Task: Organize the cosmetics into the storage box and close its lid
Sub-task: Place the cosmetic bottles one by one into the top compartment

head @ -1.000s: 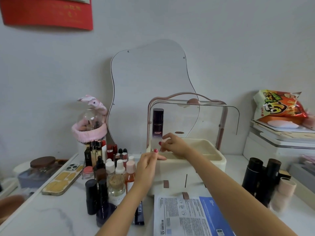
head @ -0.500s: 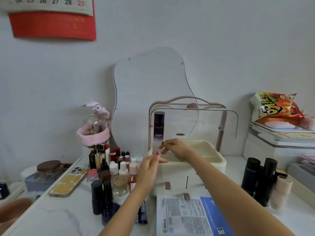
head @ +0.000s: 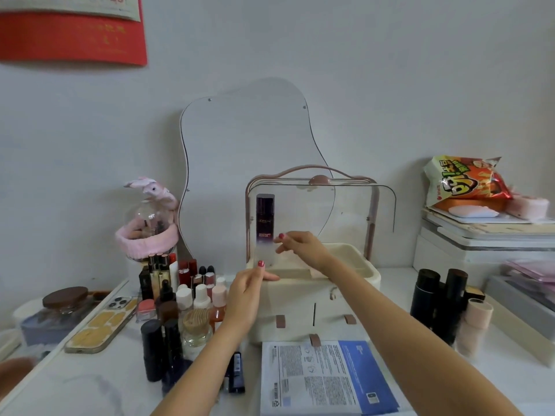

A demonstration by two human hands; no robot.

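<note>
While two hands hover, left hand [head: 244, 295], right hand [head: 301, 247], one storage box [head: 312, 298], one dark bottle [head: 265, 226].

The cream plastic storage box [head: 312, 298] has a clear lid [head: 345, 211] edged in dusty pink and three dusty-pink drawer tabs. Inside it stands a tall bottle [head: 265, 226], dark purple fading to frosted clear. Left of the box, lipsticks [head: 186, 271] show red and gold. In front lies a white-and-blue printed sachet [head: 327, 376]. Both hands [head: 246, 292] wear red nail polish. The bench [head: 90, 385] is white marble.
</note>
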